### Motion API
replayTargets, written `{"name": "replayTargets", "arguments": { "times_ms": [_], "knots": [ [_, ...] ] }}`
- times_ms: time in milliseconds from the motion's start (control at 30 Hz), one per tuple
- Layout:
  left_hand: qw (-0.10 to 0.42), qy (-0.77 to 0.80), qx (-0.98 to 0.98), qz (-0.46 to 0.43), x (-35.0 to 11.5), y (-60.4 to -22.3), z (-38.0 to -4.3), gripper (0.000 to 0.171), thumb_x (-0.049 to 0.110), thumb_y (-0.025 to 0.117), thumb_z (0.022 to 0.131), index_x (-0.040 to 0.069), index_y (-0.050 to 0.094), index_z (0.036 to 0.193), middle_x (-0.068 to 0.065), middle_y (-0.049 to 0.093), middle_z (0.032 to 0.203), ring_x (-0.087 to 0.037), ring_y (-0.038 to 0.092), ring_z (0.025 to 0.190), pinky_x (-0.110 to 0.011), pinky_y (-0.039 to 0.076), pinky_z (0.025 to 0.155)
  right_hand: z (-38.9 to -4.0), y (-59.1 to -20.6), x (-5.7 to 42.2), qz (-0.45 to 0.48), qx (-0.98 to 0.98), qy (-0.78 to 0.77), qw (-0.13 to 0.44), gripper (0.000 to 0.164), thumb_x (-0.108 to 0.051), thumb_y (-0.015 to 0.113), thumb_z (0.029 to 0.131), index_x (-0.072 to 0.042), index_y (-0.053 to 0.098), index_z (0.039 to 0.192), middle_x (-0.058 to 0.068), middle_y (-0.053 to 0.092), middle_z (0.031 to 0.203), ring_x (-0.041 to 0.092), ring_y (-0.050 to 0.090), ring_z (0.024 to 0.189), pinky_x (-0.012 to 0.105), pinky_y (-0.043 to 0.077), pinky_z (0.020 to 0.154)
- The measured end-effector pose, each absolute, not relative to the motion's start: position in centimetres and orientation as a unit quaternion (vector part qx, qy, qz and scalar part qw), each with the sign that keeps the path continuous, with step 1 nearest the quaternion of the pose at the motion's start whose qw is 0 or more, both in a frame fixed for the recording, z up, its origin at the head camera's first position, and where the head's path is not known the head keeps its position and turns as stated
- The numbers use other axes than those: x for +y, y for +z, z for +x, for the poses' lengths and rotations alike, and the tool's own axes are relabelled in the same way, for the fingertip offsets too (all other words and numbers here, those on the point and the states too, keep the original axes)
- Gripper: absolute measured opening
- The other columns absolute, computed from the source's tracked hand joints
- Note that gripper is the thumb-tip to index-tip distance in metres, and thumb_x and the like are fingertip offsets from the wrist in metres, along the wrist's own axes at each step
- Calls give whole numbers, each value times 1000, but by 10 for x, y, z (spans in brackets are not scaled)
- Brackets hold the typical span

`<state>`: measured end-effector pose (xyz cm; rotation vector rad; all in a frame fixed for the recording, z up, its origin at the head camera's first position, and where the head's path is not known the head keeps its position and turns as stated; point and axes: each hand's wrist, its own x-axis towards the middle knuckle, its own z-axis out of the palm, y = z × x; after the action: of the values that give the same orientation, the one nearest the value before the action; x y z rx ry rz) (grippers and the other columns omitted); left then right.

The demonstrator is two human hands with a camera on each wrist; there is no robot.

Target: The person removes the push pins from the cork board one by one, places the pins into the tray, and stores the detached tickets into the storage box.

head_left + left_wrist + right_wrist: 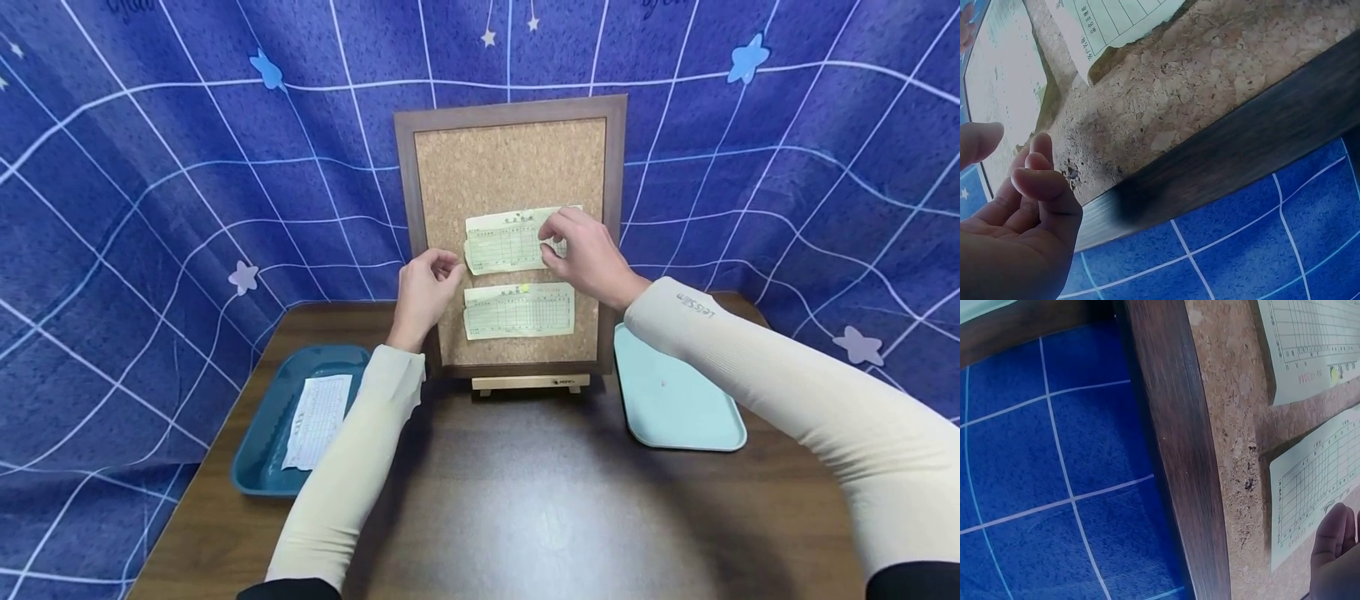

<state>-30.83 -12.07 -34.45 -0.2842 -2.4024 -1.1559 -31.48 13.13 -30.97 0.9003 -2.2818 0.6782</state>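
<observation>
Two pale green printed forms hang on a wood-framed corkboard [510,171], one above the other. Beside the left edge of the upper form [495,247] is my left hand [425,298], thumb and fingers apart with nothing between them. My right hand [588,257] is in front of the upper form's right part, its fingers bent and a gap between thumb and forefinger. Whether those fingertips touch the paper I cannot tell. The lower form [517,318] has a yellow pin [524,287] at its top edge. In the right wrist view, the upper form [1310,481] lifts slightly from the cork.
A small wooden easel [532,383] supports the board on the brown table [540,500]. To the left, a dark teal tray [258,450] contains a printed paper [318,421]. A light turquoise tray [682,408] lies to the right. Behind hangs a blue star-patterned curtain [225,167].
</observation>
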Motion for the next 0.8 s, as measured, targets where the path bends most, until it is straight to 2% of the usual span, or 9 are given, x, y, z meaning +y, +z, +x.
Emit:
{"name": "replayTargets", "arguments": {
  "times_ms": [500,800],
  "knots": [
    [232,-419,-873,-94,-109,-339,-316,16,20,67,87,6,68,95,-2,66,83,-14,56,71,-28,44,64,-327,-303,123,326,-858,257,302,8,0,64,81,-3,61,88,9,60,90,23,56,85,35,45,74],
    [228,-416,-876,-82,-102,-334,-317,19,21,65,88,5,68,98,-2,64,82,-15,55,70,-29,43,64,-332,-298,118,300,-877,245,286,8,-3,65,83,-5,62,91,7,60,91,20,54,84,33,44,76]
  ]
}}
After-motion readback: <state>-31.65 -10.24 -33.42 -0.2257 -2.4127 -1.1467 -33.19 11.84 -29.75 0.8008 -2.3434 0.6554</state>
